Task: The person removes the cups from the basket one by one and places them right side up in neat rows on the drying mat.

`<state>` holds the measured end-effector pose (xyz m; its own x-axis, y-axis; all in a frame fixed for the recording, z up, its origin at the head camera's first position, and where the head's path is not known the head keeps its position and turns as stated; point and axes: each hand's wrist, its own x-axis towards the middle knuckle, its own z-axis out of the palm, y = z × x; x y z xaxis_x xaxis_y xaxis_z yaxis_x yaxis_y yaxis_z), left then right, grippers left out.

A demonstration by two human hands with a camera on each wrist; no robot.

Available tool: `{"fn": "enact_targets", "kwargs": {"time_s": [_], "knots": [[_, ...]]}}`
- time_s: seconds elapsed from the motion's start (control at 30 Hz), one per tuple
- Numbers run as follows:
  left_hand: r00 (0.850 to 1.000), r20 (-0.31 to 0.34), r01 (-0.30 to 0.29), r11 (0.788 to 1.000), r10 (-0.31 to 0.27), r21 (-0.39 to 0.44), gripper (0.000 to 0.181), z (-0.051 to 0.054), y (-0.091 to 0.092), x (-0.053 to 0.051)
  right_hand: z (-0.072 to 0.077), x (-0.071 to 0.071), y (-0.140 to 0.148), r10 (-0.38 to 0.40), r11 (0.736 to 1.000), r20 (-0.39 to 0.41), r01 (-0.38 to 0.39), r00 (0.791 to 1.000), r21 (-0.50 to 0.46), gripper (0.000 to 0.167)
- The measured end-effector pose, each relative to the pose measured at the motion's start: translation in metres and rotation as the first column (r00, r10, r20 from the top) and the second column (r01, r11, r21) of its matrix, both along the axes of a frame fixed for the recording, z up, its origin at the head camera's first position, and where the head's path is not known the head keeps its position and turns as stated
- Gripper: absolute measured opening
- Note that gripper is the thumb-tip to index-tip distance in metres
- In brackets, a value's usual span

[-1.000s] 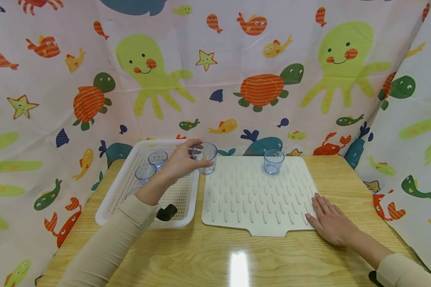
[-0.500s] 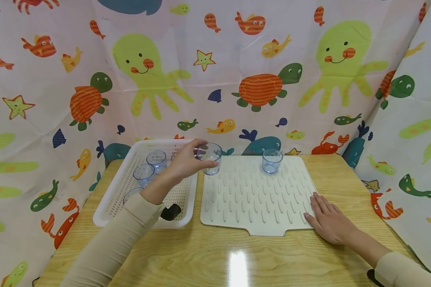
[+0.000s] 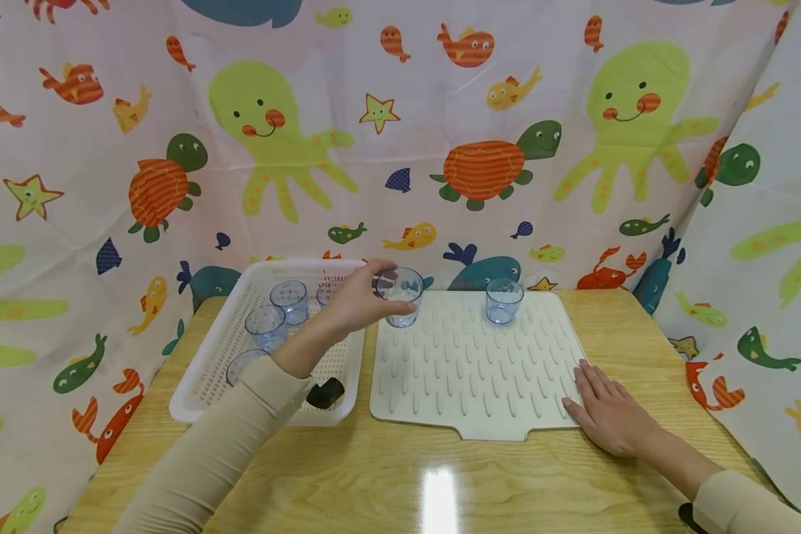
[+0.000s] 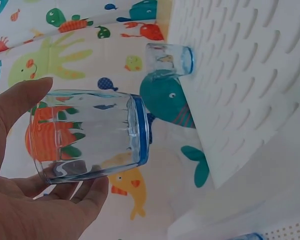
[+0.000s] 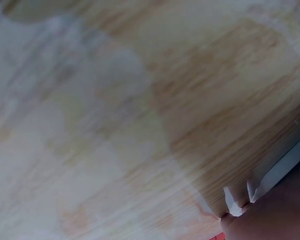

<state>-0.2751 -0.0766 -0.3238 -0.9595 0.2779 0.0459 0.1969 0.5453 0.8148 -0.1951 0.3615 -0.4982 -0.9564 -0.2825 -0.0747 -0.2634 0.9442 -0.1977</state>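
Observation:
My left hand (image 3: 357, 302) grips a clear bluish tumbler (image 3: 406, 305) between thumb and fingers, above the back left part of a white ridged drainer board (image 3: 467, 374). In the left wrist view the thumb lies on one side of this tumbler (image 4: 90, 135) and the fingers on the other. A second tumbler (image 3: 504, 302) stands on the board at the back right. My right hand (image 3: 610, 415) rests on the table with fingers extended, its fingertips at the board's right edge. The right wrist view catches only a dark corner of that hand (image 5: 275, 220).
At the left stands a white perforated basket (image 3: 182, 400) holding several similar tumblers (image 3: 265, 326), partly hidden behind my left arm. Wooden table (image 3: 347, 475) surface extends in front. A curtain (image 3: 347, 67) with sea animals closes off the back and sides.
My left hand has carried the tumbler rightward, from beside the basket's right rim to over the board. My right hand has stayed on the table.

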Motion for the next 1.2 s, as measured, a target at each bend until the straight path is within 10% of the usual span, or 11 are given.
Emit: {"fn": "enact_targets", "kwargs": {"time_s": [1.2], "knots": [[0.994, -0.004, 0.11, 0.993, -0.11, 0.034, 0.081, -0.006, 0.045, -0.004, -0.002, 0.002, -0.001, -0.008, 1.0, -0.006, 0.009, 1.0, 0.02, 0.083]]}}
